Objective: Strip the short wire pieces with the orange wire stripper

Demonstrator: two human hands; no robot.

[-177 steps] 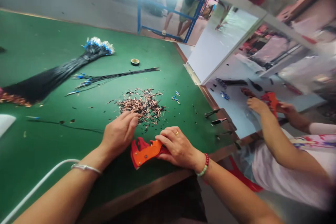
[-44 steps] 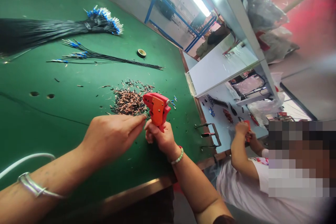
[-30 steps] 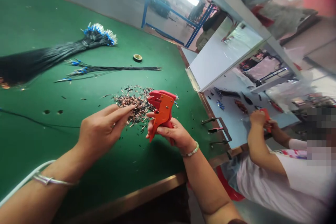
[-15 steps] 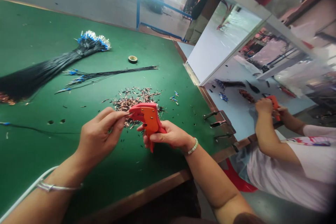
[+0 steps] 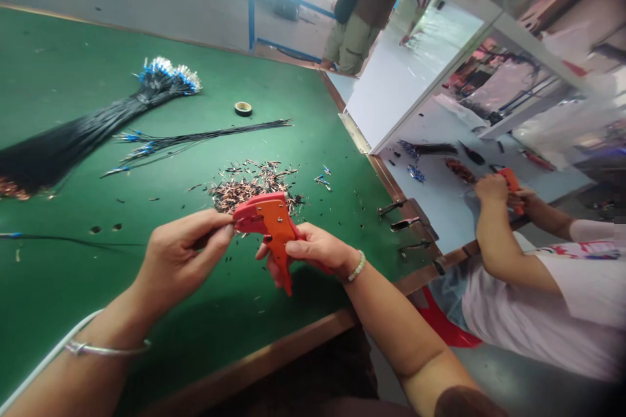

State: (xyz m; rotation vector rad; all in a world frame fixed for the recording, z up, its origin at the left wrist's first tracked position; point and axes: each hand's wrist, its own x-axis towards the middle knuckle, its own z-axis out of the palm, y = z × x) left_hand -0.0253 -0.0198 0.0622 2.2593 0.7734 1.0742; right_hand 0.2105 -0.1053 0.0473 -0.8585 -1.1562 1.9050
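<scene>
My right hand (image 5: pixel 313 253) grips an orange-red wire stripper (image 5: pixel 270 225) by its handles, raised above the green mat. My left hand (image 5: pixel 188 254) pinches a thin dark wire, barely visible, with its fingertips right at the stripper's jaw. Beneath both hands lies a loose heap of short copper-ended wire pieces (image 5: pixel 249 186). Farther away are a thick bundle of black wires with blue terminals (image 5: pixel 166 81) and a thinner bunch of similar wires (image 5: pixel 195 138). A small roll of tape (image 5: pixel 243 109) sits beyond them.
The green-topped table (image 5: pixel 73 39) has a wooden front edge (image 5: pixel 254 358) and scattered wire bits. Metal clips (image 5: pixel 394 215) sit at its right edge. A co-worker's hands (image 5: pixel 503 195) work an orange tool (image 5: pixel 511 186) at a neighbouring pale table (image 5: pixel 440 208).
The stripper has gone from lying on the table under my right hand to being held up, its jaw turned left. My left hand has moved from the heap to the jaw.
</scene>
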